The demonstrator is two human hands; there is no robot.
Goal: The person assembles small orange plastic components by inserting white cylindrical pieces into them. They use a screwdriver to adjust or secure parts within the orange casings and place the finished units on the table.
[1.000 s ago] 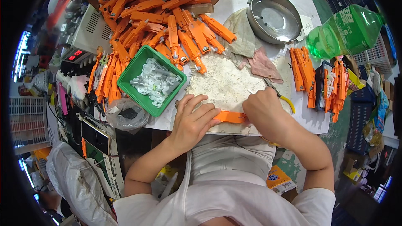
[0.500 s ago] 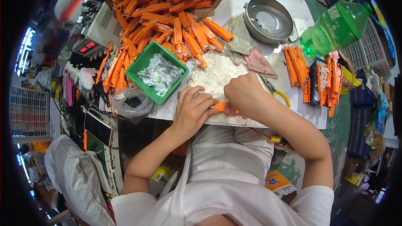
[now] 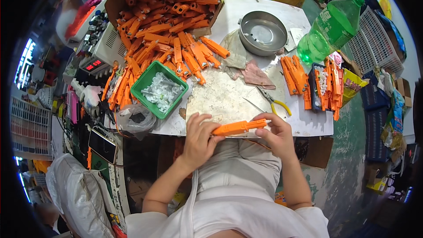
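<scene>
Both hands pinch one orange plastic handle [image 3: 239, 127] at the near edge of the tabletop [image 3: 308, 123]: the left hand [image 3: 199, 137] has its grip pressed together on the left end, and the right hand [image 3: 276, 133] has its fingertips closed on the right end. The handle lies nearly level between them, just above the person's lap.

Half a second ago the hands were bunched together over the piece and hid most of it; now they have drawn apart and its full length shows.

Just beyond the hands lies a worn metal work plate [image 3: 224, 97], with yellow-handled pliers [image 3: 275, 102] to its right. Left of the plate a green tray [image 3: 159, 89] holds small clear-white parts. Far left, a cardboard box [image 3: 115, 1] overflows with orange handles that spill toward the tray. A steel bowl [image 3: 263, 33] sits far centre, apparently empty. At right, a dark bin [image 3: 318, 89] holds orange pieces and small white parts, beside a green plastic bottle [image 3: 329, 30].
</scene>
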